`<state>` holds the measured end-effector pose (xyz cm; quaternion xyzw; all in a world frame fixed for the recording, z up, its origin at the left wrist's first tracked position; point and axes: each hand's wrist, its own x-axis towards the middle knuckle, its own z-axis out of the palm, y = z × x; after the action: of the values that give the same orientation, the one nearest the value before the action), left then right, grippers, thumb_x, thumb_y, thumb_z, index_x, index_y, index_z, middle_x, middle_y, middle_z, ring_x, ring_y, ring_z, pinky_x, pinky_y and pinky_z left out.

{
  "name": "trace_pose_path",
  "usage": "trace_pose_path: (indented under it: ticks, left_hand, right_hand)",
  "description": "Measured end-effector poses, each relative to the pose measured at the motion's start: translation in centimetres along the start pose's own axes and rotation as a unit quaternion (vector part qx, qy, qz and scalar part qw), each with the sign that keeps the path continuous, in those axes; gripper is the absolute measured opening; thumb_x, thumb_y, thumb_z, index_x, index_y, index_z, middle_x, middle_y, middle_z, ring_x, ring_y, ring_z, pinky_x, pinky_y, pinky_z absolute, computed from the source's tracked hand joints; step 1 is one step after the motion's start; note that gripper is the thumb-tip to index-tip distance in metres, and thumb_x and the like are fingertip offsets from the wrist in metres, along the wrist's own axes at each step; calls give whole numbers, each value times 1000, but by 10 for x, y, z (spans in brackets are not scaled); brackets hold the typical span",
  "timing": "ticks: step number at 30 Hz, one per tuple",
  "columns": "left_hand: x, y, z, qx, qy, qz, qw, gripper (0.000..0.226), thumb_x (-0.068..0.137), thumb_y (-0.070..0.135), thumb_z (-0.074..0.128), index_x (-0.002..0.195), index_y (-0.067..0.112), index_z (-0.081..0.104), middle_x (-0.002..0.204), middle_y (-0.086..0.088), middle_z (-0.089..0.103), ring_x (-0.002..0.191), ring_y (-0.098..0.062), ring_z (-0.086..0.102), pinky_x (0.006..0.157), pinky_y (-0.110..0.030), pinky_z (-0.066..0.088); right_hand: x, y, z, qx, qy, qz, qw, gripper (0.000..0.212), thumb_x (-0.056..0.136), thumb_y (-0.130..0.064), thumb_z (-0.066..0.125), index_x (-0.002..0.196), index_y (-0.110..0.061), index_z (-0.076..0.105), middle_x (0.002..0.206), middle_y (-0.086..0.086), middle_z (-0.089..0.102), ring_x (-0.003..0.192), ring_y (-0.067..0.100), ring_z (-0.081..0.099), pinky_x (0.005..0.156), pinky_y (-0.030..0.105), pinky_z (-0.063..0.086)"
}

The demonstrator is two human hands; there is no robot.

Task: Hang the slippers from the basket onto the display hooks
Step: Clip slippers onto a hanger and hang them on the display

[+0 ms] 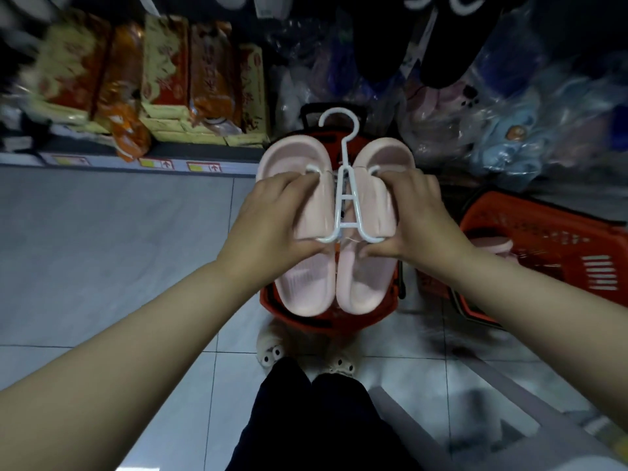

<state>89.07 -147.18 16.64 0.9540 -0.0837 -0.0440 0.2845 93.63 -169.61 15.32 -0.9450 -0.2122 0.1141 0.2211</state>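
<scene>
A pair of pink slippers is clipped side by side on a white plastic hanger whose hook points up and away from me. My left hand grips the left slipper's strap, with the thumb under the hanger's lower bar. My right hand grips the right slipper's strap the same way. The pair is held above a red basket on the floor. A second red basket at the right holds another pink slipper.
Black slippers hang on the display at the upper right, with bagged soft slippers below them. A low shelf of yellow and orange packets runs along the left. Grey floor tiles lie at the left. My feet wear fluffy slippers.
</scene>
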Motion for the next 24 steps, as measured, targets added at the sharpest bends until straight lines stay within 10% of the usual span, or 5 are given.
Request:
trace_pose_path:
  ticks: [24]
  left_hand:
    - [-43, 188, -250, 74, 187, 117, 972, 88, 61, 61, 64, 133, 13, 48, 134, -1, 50, 123, -20, 42, 103, -39, 34]
  right_hand:
    - [-68, -134, -283, -105, 187, -168, 962, 93, 60, -60, 58, 135, -6, 45, 117, 9, 55, 105, 23, 43, 84, 44, 45]
